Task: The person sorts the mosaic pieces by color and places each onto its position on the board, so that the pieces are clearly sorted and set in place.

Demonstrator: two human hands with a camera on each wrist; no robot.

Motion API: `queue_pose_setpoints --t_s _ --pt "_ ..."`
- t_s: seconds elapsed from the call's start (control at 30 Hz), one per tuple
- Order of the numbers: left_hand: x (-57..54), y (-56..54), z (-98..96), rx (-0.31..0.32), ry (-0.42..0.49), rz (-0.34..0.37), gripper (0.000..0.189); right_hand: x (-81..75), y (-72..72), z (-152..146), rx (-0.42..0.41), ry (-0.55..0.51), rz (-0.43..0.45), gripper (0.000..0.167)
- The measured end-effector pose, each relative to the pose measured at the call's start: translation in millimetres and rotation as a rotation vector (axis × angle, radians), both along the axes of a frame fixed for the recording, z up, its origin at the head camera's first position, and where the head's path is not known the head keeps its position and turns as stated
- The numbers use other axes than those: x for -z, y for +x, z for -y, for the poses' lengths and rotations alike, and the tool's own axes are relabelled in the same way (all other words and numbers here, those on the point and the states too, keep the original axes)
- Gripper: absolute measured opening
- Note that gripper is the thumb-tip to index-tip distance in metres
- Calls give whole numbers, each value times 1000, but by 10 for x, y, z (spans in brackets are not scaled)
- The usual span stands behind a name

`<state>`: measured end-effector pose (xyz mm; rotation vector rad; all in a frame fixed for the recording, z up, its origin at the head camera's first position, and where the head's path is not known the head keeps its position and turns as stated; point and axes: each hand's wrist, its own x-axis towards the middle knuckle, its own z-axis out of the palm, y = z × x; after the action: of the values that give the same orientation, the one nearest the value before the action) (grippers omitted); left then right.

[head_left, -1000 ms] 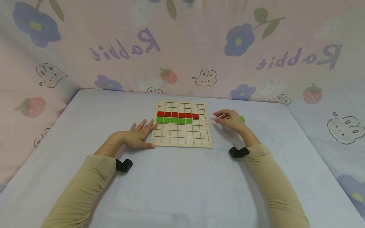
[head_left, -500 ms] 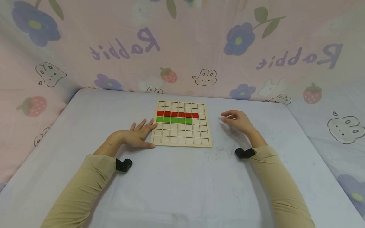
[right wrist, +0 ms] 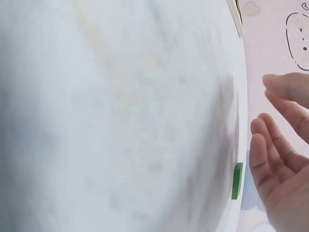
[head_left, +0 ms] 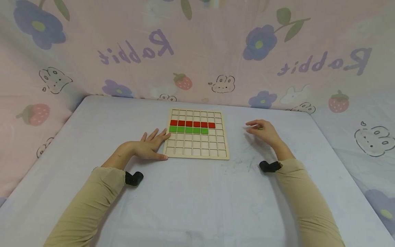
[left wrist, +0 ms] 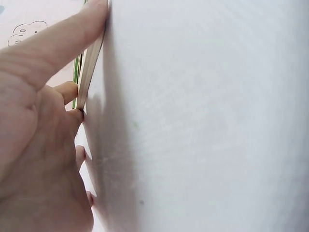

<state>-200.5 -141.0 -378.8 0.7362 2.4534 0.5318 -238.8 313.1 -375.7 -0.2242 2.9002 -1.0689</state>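
Observation:
A wooden grid board lies flat on the table in the head view. One of its rows holds several red tiles; the row below holds several green tiles. My left hand rests at the board's left edge, fingers spread, thumb by the near corner; the left wrist view shows the thumb and fingers touching the board's side. To the right of the board my right hand hovers above the table, fingers slightly bent and holding nothing. A loose green tile lies on the table beneath that hand, mostly hidden in the head view.
A white cloth covers the table. Behind it hangs a pink curtain with flowers, rabbits and strawberries. Black wrist cameras are worn at both sleeves.
My right hand has moved right, away from the board and over the loose green tile. The left hand and the board have stayed put.

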Motion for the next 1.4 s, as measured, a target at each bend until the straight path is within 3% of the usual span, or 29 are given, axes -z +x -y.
queue_pose_setpoints --t_s 0.63,1.0,1.4 --pt "9 2 3 0 3 8 92 -15 55 -158 35 51 9 42" --pt "2 5 3 -3 -5 10 93 -8 60 -215 44 43 66 48" --pt "3 6 6 2 8 10 93 24 54 -243 78 77 72 41"
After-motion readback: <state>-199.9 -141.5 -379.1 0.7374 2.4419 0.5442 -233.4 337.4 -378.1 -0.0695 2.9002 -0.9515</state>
